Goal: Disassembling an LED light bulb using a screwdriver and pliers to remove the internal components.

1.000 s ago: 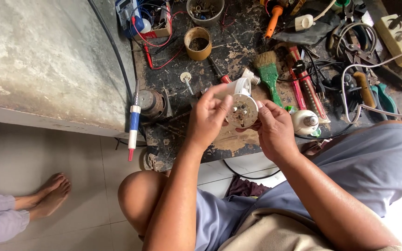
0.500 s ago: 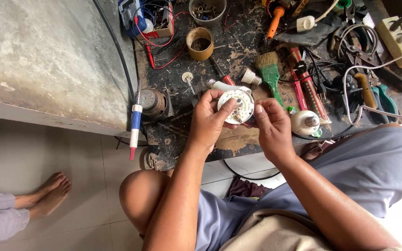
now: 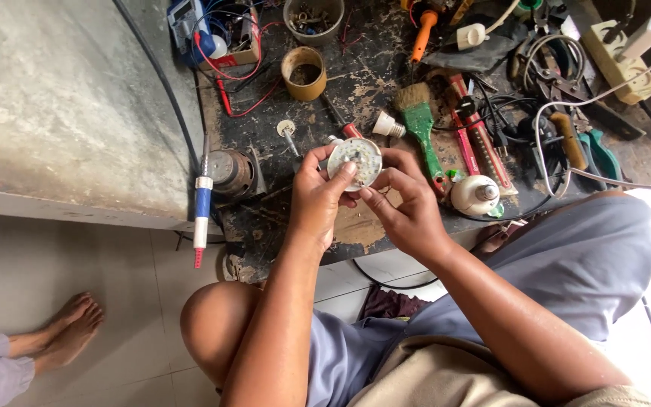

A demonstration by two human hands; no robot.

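Note:
Both my hands hold a round white lamp disc (image 3: 356, 160) with small light chips on its face, above a dark, stained work board (image 3: 356, 75). My left hand (image 3: 318, 197) grips its left rim, thumb on the face. My right hand (image 3: 408, 203) holds the right and lower rim. A white bulb base (image 3: 388, 126) and a red-handled screwdriver (image 3: 340, 120) lie just beyond the disc. A white bulb dome (image 3: 476, 194) lies to the right of my right hand.
A green-handled brush (image 3: 420, 124), red tools (image 3: 476, 139), pliers, coiled cables and a power strip (image 3: 623, 45) crowd the board's right. A brown cup (image 3: 303, 73), a tub of small parts (image 3: 313, 16), a meter with red leads and a soldering iron (image 3: 202, 203) lie left. Another person's bare feet (image 3: 62, 332) are at lower left.
My hands have carried the disc a little farther over the board and turned it so its face shows. The view has shifted slightly.

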